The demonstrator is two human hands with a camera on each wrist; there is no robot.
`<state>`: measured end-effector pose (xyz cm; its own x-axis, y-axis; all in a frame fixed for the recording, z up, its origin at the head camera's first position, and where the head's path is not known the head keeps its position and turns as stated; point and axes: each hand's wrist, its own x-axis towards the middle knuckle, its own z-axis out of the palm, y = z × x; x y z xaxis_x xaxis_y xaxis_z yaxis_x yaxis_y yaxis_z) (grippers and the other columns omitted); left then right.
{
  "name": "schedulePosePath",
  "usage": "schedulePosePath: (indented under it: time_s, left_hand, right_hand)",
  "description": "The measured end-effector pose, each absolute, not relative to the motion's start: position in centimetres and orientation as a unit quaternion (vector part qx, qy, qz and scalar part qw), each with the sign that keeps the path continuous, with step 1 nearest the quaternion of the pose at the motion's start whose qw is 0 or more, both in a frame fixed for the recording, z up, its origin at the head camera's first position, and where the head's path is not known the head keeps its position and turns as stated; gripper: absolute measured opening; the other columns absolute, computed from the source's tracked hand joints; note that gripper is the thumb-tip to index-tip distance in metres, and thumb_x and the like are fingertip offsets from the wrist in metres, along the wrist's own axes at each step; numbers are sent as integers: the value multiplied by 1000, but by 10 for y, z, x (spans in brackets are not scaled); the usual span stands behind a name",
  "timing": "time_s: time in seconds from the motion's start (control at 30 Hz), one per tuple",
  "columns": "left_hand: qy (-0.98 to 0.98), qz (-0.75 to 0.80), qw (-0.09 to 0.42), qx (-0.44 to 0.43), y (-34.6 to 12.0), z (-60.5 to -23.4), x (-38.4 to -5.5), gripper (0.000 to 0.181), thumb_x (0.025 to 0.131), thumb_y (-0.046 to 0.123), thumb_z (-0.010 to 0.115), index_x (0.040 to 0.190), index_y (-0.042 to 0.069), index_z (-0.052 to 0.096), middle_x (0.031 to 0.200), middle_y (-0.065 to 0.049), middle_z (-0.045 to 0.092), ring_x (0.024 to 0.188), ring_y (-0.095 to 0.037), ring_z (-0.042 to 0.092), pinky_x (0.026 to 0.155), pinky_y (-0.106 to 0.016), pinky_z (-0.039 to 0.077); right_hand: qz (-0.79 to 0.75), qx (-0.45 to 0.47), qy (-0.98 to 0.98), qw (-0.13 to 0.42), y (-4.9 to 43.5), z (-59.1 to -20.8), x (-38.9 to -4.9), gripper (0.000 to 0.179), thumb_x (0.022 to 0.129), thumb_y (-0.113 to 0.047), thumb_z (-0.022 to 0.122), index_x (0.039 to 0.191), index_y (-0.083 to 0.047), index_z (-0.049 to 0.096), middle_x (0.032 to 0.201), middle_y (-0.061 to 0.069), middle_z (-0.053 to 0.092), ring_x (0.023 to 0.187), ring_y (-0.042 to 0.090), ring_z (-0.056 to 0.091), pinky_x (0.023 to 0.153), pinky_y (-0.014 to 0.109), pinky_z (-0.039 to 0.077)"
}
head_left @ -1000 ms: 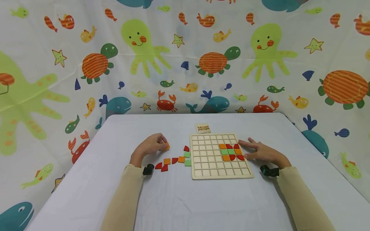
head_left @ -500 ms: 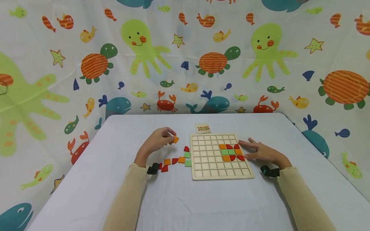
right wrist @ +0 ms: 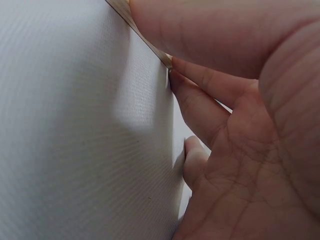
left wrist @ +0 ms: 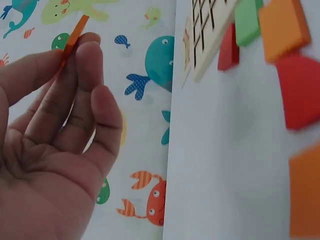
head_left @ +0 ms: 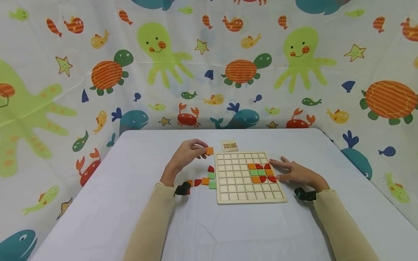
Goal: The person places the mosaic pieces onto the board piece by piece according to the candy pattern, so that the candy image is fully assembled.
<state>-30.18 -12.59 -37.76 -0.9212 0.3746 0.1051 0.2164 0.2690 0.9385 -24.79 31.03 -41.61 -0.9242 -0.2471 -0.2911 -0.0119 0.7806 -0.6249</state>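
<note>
Between thumb and fingertips my left hand (head_left: pixel 187 154) pinches an orange square tile (head_left: pixel 209 150), raised by the upper left corner of the wooden grid board (head_left: pixel 228 197). The left wrist view shows that orange tile (left wrist: pixel 76 37) edge-on. My right hand (head_left: pixel 298 172) rests at the board's right edge, fingers spread and touching it. In the right wrist view its thumb and fingers lie along the wooden edge (right wrist: pixel 150 47). On the board's right side sits a block of orange, red and green tiles (head_left: pixel 260 172), the red ones quarter-round.
Left of the board lie loose tiles: a green square (head_left: pixel 212 185), an orange square (head_left: pixel 205 181), a red quarter-round (head_left: pixel 197 182) and several others, some partly hidden by the left wrist. A small pattern card (head_left: pixel 229 145) lies behind the board on the white table (head_left: pixel 248 232).
My left hand has lifted the orange tile off to the right and away from me, from left of the loose tiles to the board's far left corner. My right hand has stayed in place.
</note>
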Motion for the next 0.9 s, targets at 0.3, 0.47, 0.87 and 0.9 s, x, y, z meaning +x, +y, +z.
schedulePosePath:
  time_s: [0.3,0.47,0.87,0.9]
  left_hand:
    - [750,627,71,197,-93,-382,-307,27,107,19,66,123,-3,69,107,-16,78,95,-27,72,91,-34,56]
    - [737,647,73,182,-78,-385,-308,26,107,18,65,124,-2,69,110,-22,77,95,-25,72,92,-33,56]
    - [700,680,100,195,-45,-395,-305,22,107,9,64,122,-6,69,104,-21,77,109,-53,66,102,-59,51]
    - [704,677,100,192,-43,-396,-305,22,107,10,64,122,-6,69,103,-20,77,108,-53,67,101,-58,52]
  right_hand:
    - [-320,-70,928,177,311,-420,-250,91,91,-49,79,166,-16,39,172,36,4,152,67,0,109,88,11]
    - [-328,-76,925,177,312,-419,-249,90,92,-47,78,166,-15,38,172,35,3,152,66,0,108,88,11]
    - [-328,-70,925,179,311,-419,-249,91,91,-49,78,166,-16,39,173,34,2,153,64,-4,109,88,8]
    - [-329,-70,925,179,311,-419,-249,91,91,-49,79,166,-16,39,173,34,2,154,64,-4,109,88,6]
